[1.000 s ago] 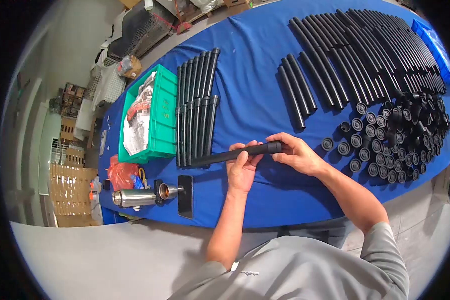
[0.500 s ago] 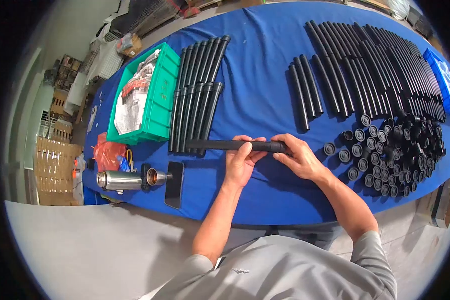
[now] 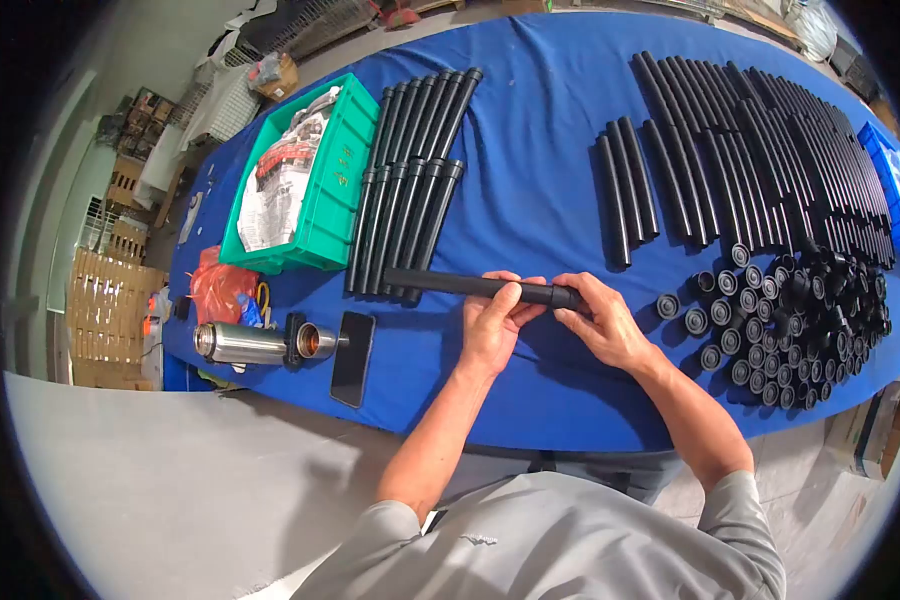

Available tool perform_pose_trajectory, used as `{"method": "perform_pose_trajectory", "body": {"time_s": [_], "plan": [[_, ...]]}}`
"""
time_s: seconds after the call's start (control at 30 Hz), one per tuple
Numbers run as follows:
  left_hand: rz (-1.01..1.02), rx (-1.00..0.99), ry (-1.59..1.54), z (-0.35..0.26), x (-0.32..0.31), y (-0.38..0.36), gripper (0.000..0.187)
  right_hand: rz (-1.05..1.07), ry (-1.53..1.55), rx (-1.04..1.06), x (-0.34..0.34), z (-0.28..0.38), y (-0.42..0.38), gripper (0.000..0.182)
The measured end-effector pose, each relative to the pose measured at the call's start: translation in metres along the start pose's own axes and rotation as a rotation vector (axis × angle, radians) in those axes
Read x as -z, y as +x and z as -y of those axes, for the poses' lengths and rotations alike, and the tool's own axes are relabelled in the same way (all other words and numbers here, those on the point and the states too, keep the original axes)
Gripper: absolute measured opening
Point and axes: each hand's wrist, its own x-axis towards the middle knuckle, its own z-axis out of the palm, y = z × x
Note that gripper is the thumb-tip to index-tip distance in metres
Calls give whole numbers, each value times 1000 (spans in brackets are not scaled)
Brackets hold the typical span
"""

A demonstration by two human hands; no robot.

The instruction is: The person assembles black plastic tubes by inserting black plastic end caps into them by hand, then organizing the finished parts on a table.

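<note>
A long black tube (image 3: 440, 283) lies crosswise in front of me, held up off the blue cloth. My left hand (image 3: 495, 322) is closed around its middle, thumb on top. At its right end sits a wider black cap (image 3: 564, 297), gripped between the thumb and fingers of my right hand (image 3: 602, 322). The tube's left end overlaps the near ends of a group of capped black tubes (image 3: 410, 190) in this view. To the right of my right hand is a pile of loose round black caps (image 3: 755, 335).
Rows of plain black tubes (image 3: 760, 140) cover the far right, with a blue tray (image 3: 888, 190) beyond. Left stands a green crate (image 3: 332, 185) holding crumpled paper. Nearer are a steel flask (image 3: 245, 343), its cup (image 3: 315, 342), a phone (image 3: 353, 360) and a red plastic bag (image 3: 222, 287).
The whole view has shifted slightly. Both hands keep their hold on the tube and cap, and the tube now slopes a little, its left end farther from me.
</note>
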Motion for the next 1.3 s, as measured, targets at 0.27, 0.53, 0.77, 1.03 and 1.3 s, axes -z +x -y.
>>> {"method": "perform_pose_trajectory", "body": {"time_s": [0.27,0.53,0.77,1.03,1.3], "plan": [[80,37,24,-7,4,12,27,-43,397,-146,-6,-17,-1,41],[152,50,26,-4,12,11,42,-40,426,-181,-13,-13,-1,35],[118,14,-116,-12,6,4,37,-20,489,-164,-1,-13,0,30],[109,0,-122,-5,10,5,22,-60,464,-157,-1,-9,-1,30],[89,27,-122,-11,9,10,21,-113,65,17,2,-15,1,36]]}}
